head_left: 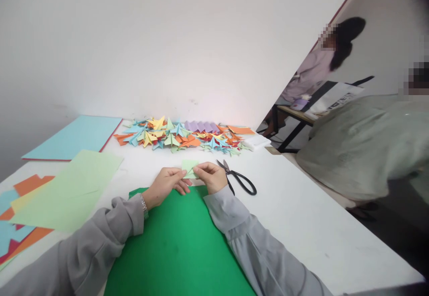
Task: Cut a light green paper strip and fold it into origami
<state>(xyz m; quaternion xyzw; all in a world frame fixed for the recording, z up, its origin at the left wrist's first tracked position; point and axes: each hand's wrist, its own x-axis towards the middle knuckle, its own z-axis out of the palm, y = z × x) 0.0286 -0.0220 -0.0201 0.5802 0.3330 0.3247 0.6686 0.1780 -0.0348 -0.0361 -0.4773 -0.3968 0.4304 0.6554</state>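
A small light green piece of paper (189,165) with a crease or folded edge is held between my two hands, above the far end of a green sheet (177,242). My left hand (165,184) pinches its left side between thumb and fingers, the lower fingers extended beneath. From the other side my right hand (212,176) grips the lower right corner with thumb and forefinger. Black-handled scissors (241,181) lie partly spread on the white table, just right of my right hand.
Several folded paper planes (170,137) in many colours are heaped along the wall. Light green sheets (72,189) and coloured scraps (30,184) lie left, before a light blue board (77,137). A white packet (256,142) rests at the back right. Two people sit beyond the table's right edge.
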